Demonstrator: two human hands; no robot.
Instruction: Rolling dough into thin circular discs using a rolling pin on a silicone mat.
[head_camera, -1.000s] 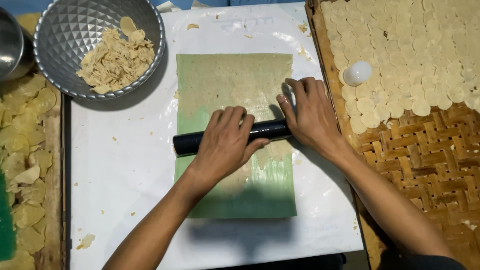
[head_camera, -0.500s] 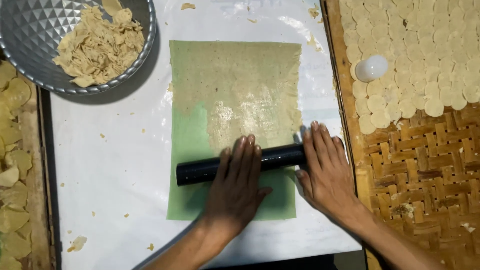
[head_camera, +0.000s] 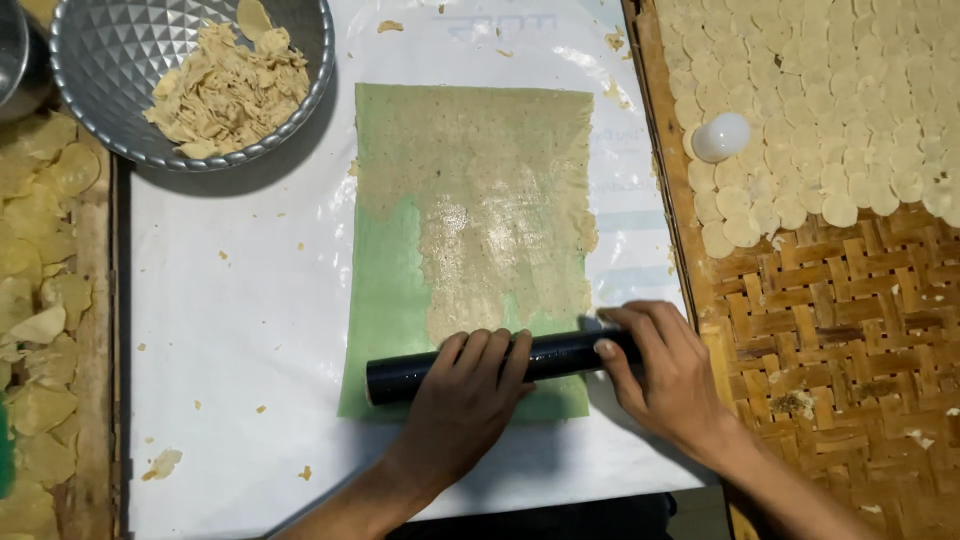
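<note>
Two bare hands and arms

The left hand (head_camera: 460, 405) and right hand (head_camera: 665, 375) wear no gloves, rings or watch. Both arms are bare with no sleeves showing. The fingernails are short, seen just beside the black roller (head_camera: 400, 375).

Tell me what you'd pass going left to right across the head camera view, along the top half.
Metal bowl holding dough scraps → green mat spread with thin dough → white ball → round dough discs on the woven tray.

The left hand (head_camera: 465, 400) covers the black roller's (head_camera: 500, 362) middle; the metal bowl (head_camera: 120, 90) runs past the top edge.
</note>
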